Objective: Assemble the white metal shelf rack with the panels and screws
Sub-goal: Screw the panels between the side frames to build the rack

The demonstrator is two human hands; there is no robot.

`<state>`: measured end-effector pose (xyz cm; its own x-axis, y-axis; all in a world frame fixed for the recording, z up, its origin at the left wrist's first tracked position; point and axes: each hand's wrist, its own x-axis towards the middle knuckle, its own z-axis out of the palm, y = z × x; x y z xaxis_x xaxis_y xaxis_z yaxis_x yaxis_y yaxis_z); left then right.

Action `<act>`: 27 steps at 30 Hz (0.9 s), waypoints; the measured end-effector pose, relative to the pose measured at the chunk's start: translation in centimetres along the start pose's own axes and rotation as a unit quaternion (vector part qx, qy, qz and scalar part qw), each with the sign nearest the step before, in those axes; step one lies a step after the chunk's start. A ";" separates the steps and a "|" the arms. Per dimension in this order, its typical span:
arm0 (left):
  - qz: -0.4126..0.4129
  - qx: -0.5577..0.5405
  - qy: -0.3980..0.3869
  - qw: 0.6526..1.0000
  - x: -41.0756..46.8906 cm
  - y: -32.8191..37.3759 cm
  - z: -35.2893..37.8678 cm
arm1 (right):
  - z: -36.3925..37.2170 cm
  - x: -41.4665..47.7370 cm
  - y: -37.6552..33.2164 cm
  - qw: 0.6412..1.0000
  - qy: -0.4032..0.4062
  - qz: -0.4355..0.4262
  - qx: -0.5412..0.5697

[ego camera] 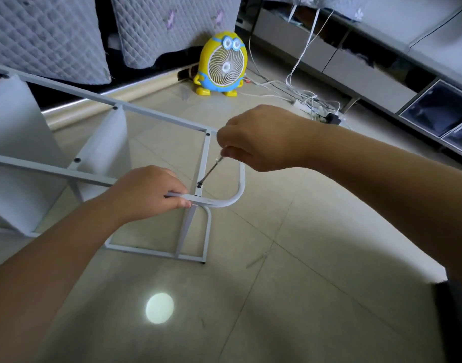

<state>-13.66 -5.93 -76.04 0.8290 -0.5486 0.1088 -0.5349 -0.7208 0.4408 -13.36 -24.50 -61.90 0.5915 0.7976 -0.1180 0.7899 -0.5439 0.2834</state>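
— How far along are you getting?

— Well on, I am judging. The white metal shelf rack (204,158) is lying on its side on the beige tiled floor (303,258), filling the left and centre of the frame. Two white flat panels (107,145) are already sitting between its rails, with black screw heads (77,160) showing at the joints. I am working at its end, in the middle of the frame.

— What are your hands doing?

— My left hand (148,192) is gripping the white curved tube (239,189) just beside the joint, fingers wrapped round it. My right hand (253,137) is pinching the thin metal screwdriver (211,170), whose tip is resting on a small black screw (199,183) in the end bar.

— What is remaining?

— Seating this screw, probably. Beyond that I am guessing, since the rack is running off the left edge.

— Anything hard to make out?

— The screwdriver's handle is hiding inside my fingers, and I cannot tell how deep the screw is sitting. No spare screws are showing. A thin pale thing (258,259) on the floor, lower right of centre, is too faint to name.
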 end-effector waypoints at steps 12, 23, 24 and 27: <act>-0.023 0.001 -0.010 1.000 0.0 0.3 -0.1 | -1.2 1.9 -0.5 0.974 -0.128 0.166 0.088; -0.015 0.038 0.014 0.999 -0.1 0.3 0.3 | -1.5 2.4 -0.4 0.990 -0.060 0.057 0.112; -0.016 0.034 0.011 0.999 0.0 0.3 0.3 | -1.7 2.5 -0.4 0.991 -0.068 0.056 0.104; -0.021 0.019 0.014 1.000 0.1 0.2 0.4 | -2.2 2.8 -0.4 0.990 -0.073 0.068 0.104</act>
<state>-13.79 -6.28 -76.26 0.8545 -0.5063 0.1157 -0.5052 -0.7588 0.4110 -12.40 -21.45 -60.23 0.6994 0.6756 -0.2331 0.7088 -0.6975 0.1050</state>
